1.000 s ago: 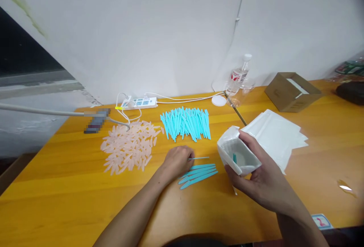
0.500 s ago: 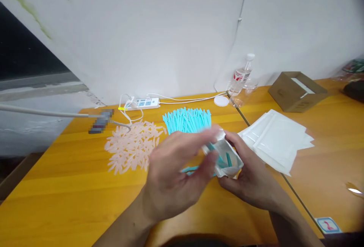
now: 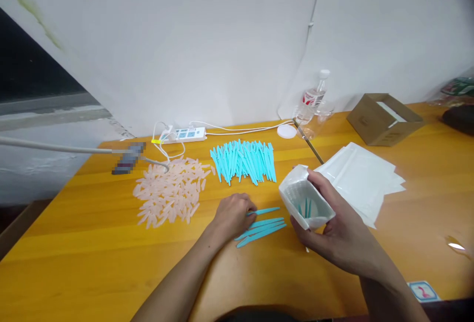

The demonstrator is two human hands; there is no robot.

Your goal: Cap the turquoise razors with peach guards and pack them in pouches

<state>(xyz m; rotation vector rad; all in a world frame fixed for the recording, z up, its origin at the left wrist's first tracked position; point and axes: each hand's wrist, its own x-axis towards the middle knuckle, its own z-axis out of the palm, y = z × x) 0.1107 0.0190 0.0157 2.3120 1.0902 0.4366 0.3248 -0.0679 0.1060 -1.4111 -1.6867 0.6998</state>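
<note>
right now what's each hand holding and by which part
The right hand grips the bag near its open mouth; the left hand holds a blue stick by its left end.

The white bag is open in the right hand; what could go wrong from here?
The bag is held only by the right hand, so if it tips, the sticks inside might slide out. Its crooked rim could snag a stick being put in. The left hand has its fingers at one end of a blue stick, close to other loose sticks, which it might knock askew.
</note>
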